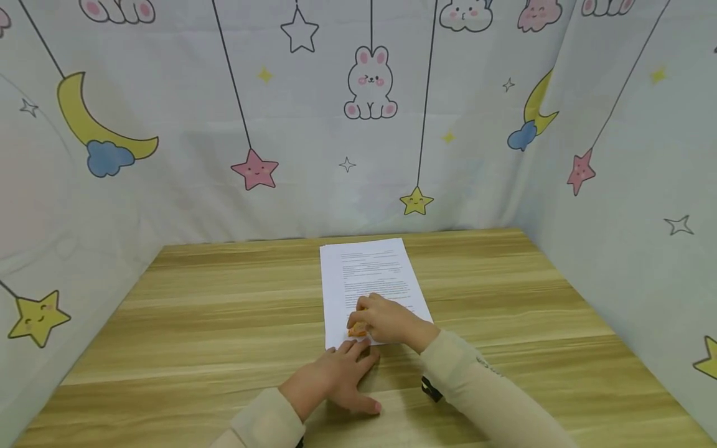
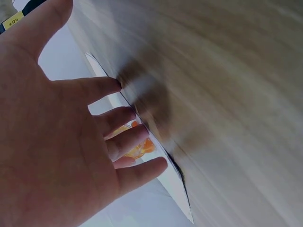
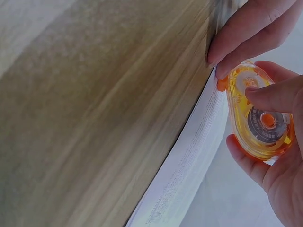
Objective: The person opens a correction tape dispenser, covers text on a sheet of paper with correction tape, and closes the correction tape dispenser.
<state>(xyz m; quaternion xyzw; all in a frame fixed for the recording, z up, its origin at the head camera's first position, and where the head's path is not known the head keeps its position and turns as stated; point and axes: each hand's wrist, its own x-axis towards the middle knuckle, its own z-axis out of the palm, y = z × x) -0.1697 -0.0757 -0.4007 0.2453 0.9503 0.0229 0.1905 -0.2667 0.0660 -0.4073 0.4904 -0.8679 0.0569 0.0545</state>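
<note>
A stack of printed paper sheets point(image 1: 366, 274) lies on the wooden table. Over its near edge, my right hand point(image 1: 392, 320) grips an orange, see-through correction tape point(image 3: 265, 123) between thumb and fingers. Its round reel shows through the casing in the right wrist view, and its orange tip point(image 3: 221, 85) is down at the paper. My left hand point(image 1: 344, 376) lies just in front, fingers spread and fairly straight, with the fingertips point(image 2: 158, 164) at the paper's near edge. Whether any tape is laid on the sheet is hidden by the hands.
The wooden tabletop point(image 1: 224, 323) stretches to both sides of the paper. A white curtain point(image 1: 313, 137) printed with stars, moons and rabbits hangs behind the table and along both sides. A dark strap point(image 1: 430, 389) shows at the right wrist.
</note>
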